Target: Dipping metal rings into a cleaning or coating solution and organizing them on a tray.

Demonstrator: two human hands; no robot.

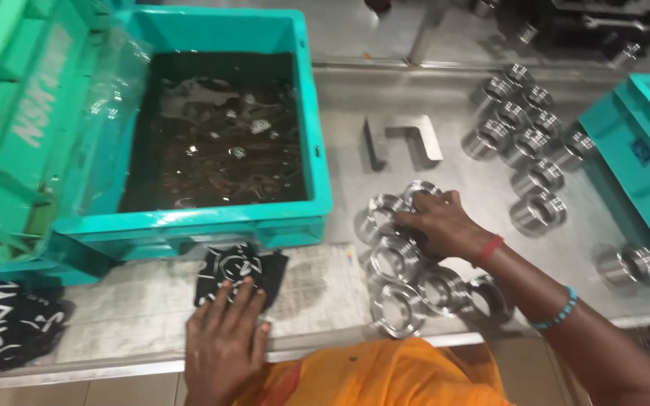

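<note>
My right hand [439, 224] reaches across to a cluster of shiny metal rings [399, 286] lying flat on the steel bench, its fingers closed over one ring [385, 214] at the top of the cluster. My left hand [223, 338] rests palm down at the near edge of the bench, its fingertips on a black cloth with white markings [238, 267]. Just beyond the cloth stands a teal crate [205, 218] filled with dark liquid.
A second group of metal rings [520, 131] stands at the back right, with one more [630, 263] by another teal crate [641, 150]. A bent metal bracket [408, 139] lies mid-bench. Green crates [16, 113] stack at the left, above another black patterned cloth [5, 323].
</note>
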